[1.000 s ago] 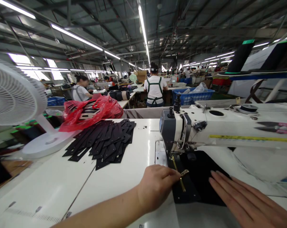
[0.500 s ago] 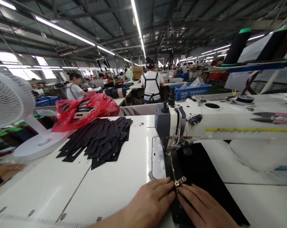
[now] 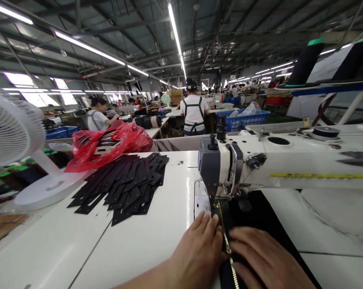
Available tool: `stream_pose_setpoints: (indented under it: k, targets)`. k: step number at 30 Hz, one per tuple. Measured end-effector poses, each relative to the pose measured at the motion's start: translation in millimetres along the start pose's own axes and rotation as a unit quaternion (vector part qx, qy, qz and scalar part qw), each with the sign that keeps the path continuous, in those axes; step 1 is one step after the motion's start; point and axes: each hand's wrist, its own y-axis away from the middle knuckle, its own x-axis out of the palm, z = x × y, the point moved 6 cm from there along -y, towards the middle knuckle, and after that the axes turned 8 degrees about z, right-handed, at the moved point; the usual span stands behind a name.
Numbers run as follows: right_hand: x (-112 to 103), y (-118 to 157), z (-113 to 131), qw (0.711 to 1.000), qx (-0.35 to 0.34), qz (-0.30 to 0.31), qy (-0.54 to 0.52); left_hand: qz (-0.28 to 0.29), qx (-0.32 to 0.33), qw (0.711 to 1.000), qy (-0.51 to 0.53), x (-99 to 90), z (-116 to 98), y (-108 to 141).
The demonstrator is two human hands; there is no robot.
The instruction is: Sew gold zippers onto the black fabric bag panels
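A black fabric piece (image 3: pixel 274 228) with a gold zipper (image 3: pixel 224 228) runs under the needle area of the white sewing machine (image 3: pixel 259 160). My left hand (image 3: pixel 199 247) lies flat along the zipper's left side, its fingers stretched toward the machine's metal plate. To the right of the zipper, my right hand (image 3: pixel 264 257) rests over the black fabric, fingers extended and slightly spread. The zipper's gold pull sits between my two hands, partly covered by them.
A pile of black strips (image 3: pixel 124 180) lies left on the white table (image 3: pixel 133 249), beside a red plastic bag (image 3: pixel 109 142) and a white fan (image 3: pixel 15 128). Scissors (image 3: pixel 357 158) rest on the machine. Other people work beyond.
My left hand has moved forward along the zipper, closer to the machine. My right hand has lifted or shifted slightly off the pull, and more of the zipper shows. The view has shifted slightly.
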Motion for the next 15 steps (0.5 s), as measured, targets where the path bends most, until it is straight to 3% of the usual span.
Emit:
stream_pose_setpoints:
  k: [4,8,15]
  targets:
    - [22,-5,-12,0.984,-0.055,0.033,0.164,-0.033,0.016,0.999,-0.025,0.4,0,2]
    - [37,1,-15,0.981,-0.055,0.071,0.173,-0.032,0.023,0.999,-0.006,2.1,4,2]
    - [33,-2,-17,0.984,-0.043,0.070,0.160,-0.046,0.023,0.995,0.082,-0.7,12,1]
